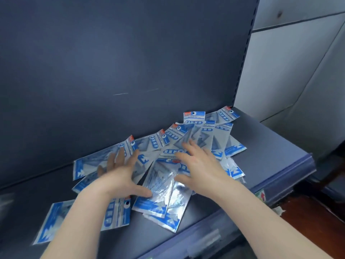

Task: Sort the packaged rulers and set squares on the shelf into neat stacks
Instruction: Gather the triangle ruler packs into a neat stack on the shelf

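While both hands are spread over it, the loose heap of clear plastic packets with blue-and-white header cards [164,186] lies fanned across the dark blue-grey metal shelf [252,146], its far edge against the back panel. Pale triangular set squares show through the glossy film.

The left hand [121,171] is open, fingers splayed and blurred over the left part of the heap, with its thumb tip touching the shiny middle packet. The right hand [201,163] also has its fingers straight and apart, laid palm down over the centre of the heap. Neither hand pinches anything, and blur hides how hard they press.

At the far side, one upright packet [194,118] leans on the dark blue-grey back panel [112,62]. Its card reads "GEOMETRIC" beside a red corner logo too small to read, above a large white "2" and more lettering I cannot make out. A corner packet [226,114] lies tilted to its right. Near left, a separate flat packet [50,221] lies apart from the heap, beside the left forearm.

Along the shelf's near right edge runs a bluish plastic label rail [280,180] carrying a small sticker with a red arrow [261,195]. A slotted upright [244,53] ends the back panel, with grey wall panels [298,71] to its right and reddish-brown floor [308,212] below.
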